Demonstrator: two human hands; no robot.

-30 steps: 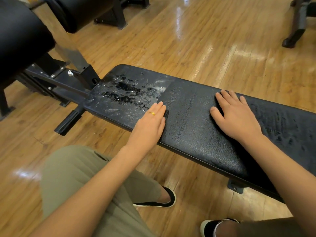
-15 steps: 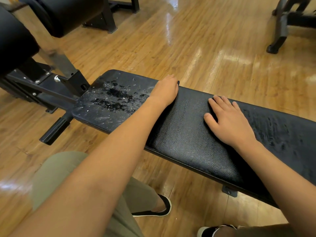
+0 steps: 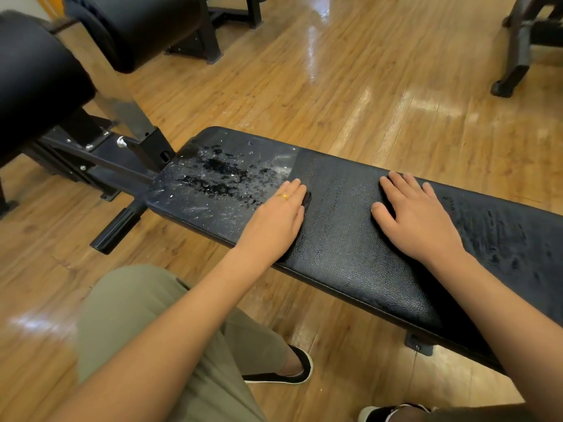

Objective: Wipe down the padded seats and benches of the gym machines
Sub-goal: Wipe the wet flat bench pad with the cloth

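Note:
A long black padded bench (image 3: 338, 239) runs from the centre left to the lower right. Its left end is covered with water droplets and smears (image 3: 219, 181); the middle looks evenly dark. My left hand (image 3: 274, 220) lies flat at the edge of the wet patch, fingers straight, pressing down. A small dark bit, perhaps a cloth (image 3: 307, 200), peeks out beside its index finger. My right hand (image 3: 417, 220) rests flat on the bench further right, fingers spread, holding nothing.
Two black roller pads (image 3: 36, 80) (image 3: 134, 25) on a steel frame stand at the upper left. A black handle (image 3: 115, 229) sticks out below the bench's left end. Another machine's foot (image 3: 511, 77) is at the upper right. My knee (image 3: 137, 315) is close to the bench.
My left hand slid to the bench's far edge half a second ago and has come back toward the near side. My right hand has stayed in place.

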